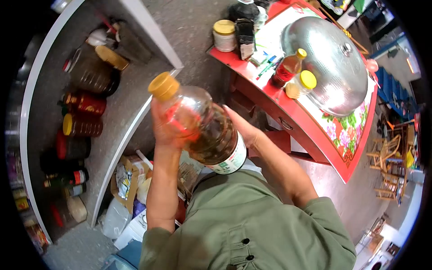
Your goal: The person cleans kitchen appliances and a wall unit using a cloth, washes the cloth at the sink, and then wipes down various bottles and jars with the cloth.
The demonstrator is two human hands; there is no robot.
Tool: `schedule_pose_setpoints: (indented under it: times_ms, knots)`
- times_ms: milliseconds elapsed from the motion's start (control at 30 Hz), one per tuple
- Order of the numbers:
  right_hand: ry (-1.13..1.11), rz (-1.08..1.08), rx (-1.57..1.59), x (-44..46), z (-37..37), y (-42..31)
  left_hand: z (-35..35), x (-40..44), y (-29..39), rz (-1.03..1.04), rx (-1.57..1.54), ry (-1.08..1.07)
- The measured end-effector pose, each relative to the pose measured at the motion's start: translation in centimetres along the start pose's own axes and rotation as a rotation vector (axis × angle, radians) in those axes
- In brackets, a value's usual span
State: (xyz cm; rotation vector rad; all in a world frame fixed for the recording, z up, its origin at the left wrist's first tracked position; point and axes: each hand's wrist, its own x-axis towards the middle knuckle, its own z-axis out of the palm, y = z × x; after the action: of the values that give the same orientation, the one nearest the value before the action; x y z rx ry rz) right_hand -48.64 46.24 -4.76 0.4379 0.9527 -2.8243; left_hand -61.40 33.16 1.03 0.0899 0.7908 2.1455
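Observation:
A large clear plastic bottle [215, 135] with an orange-yellow cap, dark contents and a white and green label is in front of my chest, tilted with its cap up and to the left. My left hand [163, 128] grips it on the cap side, below the neck, its fingers partly hidden behind the bottle. On the other side my right hand [242, 127] is pressed against the bottle's body; most of those fingers are out of sight behind it.
To the left, a grey shelf [132, 92] holds several jars and bottles. A cardboard box [129, 182] and bags sit beneath it. At right, a red table [294, 130] bears a metal domed cover [326, 63], a red-labelled bottle [288, 69] and a yellow-lidded jar [300, 85]. Wooden chairs [386, 150] stand farther right.

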Motion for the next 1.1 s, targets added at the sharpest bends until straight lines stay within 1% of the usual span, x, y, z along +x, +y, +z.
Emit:
schedule_pose_setpoints:
  times_ms: [67, 100, 133, 167, 200, 267, 300, 333, 400, 433, 467, 533, 567, 600, 633, 667, 700, 767, 800, 833, 867, 900, 933, 1000, 1067, 1100]
  knots:
    - [-0.012, 0.174, 0.442, -1.0, -2.9, 1.4, 1.5, 0.7, -0.7, -0.012, -0.106, 0.132]
    - [-0.026, 0.094, 0.5, -1.8, -3.6, 1.7, 1.6, 1.1, -1.0, 0.062, 0.025, 0.096]
    - [-0.037, 0.012, 0.562, -2.5, -4.2, 2.1, 1.6, 1.4, -1.6, 0.087, 0.095, 0.073]
    - [0.088, -0.037, 0.573, -3.5, -4.0, 1.9, 1.6, 1.8, -2.2, 0.114, 0.164, 0.053]
    - [0.14, -0.042, 0.632, -3.9, -4.5, 2.2, 1.4, 2.4, -2.9, 0.16, 0.369, -0.085]
    - [0.253, -0.127, 0.612, -4.3, -6.7, 2.9, 1.2, 3.3, -4.8, 0.195, 0.577, -0.234]
    - [0.309, -0.173, 0.622, -4.4, -7.8, 3.3, 1.4, 3.9, -6.3, 0.173, 0.559, -0.228]
    - [0.318, -0.193, 0.631, -4.4, -8.9, 3.6, 1.9, 4.5, -7.9, 0.15, 0.539, -0.224]
    - [0.493, -0.314, 0.66, -5.0, -10.2, 3.8, 2.7, 4.2, -10.7, 0.099, 0.617, -0.354]
    - [0.534, -0.418, 0.656, -5.4, -10.6, 3.6, 2.7, 4.0, -12.1, 0.101, 0.717, -0.456]
    - [0.45, -0.528, 0.663, -5.2, -13.0, 4.9, 3.5, 3.6, -13.2, 0.023, 0.739, -0.522]
    - [0.526, -0.696, 0.538, -6.3, -15.0, 4.8, 4.4, 3.6, -15.5, -0.199, 0.747, -0.599]
    - [0.677, -0.704, 0.528, -6.8, -15.1, 4.6, 5.3, 3.6, -16.5, -0.266, 0.789, -0.652]
    - [0.774, -0.745, 0.461, -8.2, -14.6, 3.5, 6.2, 3.6, -17.5, -0.33, 0.83, -0.701]
    - [0.726, -0.732, 0.488, -9.6, -15.6, 3.8, 6.8, 3.7, -18.8, -0.409, 0.768, -0.767]
    - [0.676, -0.717, 0.516, -11.0, -16.3, 4.4, 7.0, 3.9, -20.5, -0.39, 0.701, -0.831]
    - [0.926, -0.781, 0.477, -11.4, -15.9, 3.9, 7.9, 4.1, -21.5, -0.401, 0.706, -0.86]
    - [1.073, -0.862, 0.35, -13.1, -17.5, 3.7, 9.4, 4.6, -23.7, -0.413, 0.707, -0.889]
    - [1.078, -0.962, 0.261, -13.6, -18.8, 4.1, 10.0, 5.0, -25.1, -0.403, 0.616, -0.892]
    - [1.183, -0.975, 0.161, -14.4, -20.2, 4.3, 10.4, 5.4, -26.3, -0.388, 0.528, -0.892]
    - [1.283, -0.985, 0.057, -15.0, -20.2, 3.2, 11.1, 5.7, -27.0, -0.382, 0.527, -0.889]
    - [1.391, -0.947, 0.083, -15.7, -20.0, 2.4, 11.9, 6.1, -27.5, -0.435, 0.474, -0.851]
    - [1.43, -0.948, 0.158, -16.5, -21.9, 3.0, 12.6, 6.5, -28.1, -0.485, 0.42, -0.811]
    - [1.427, -1.026, 0.066, -18.2, -24.0, 3.7, 13.0, 7.4, -30.0, -0.522, 0.398, -0.822]
    - [1.542, -1.009, 0.059, -19.9, -26.0, 5.1, 13.9, 7.6, -31.0, -0.574, 0.346, -0.817]
    - [1.541, -1.004, 0.092, -20.6, -25.3, 4.4, 13.6, 7.6, -32.5, -0.412, 0.436, -0.872]
